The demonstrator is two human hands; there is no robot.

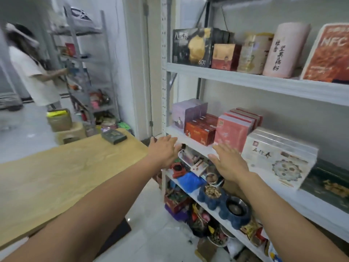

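Observation:
Both my arms reach forward toward a white metal shelf rack (245, 83). My left hand (164, 150) is flat with straight fingers, in front of the middle shelf's left end, holding nothing. My right hand (227, 161) is also flat and empty, hovering before the shelf edge below a pink box (231, 132). On that shelf stand purple boxes (186, 115), a red-brown box (201, 130) and a white box with a round pattern (277, 157). Whether either hand touches the shelf edge is unclear.
A wooden table (56, 174) with a dark box (113, 136) lies left. The lower shelf holds a blue bag (188, 180) and a blue double pet bowl (222, 203). The top shelf carries boxes and a pink canister (283, 52). A person (32, 67) stands at another rack far left.

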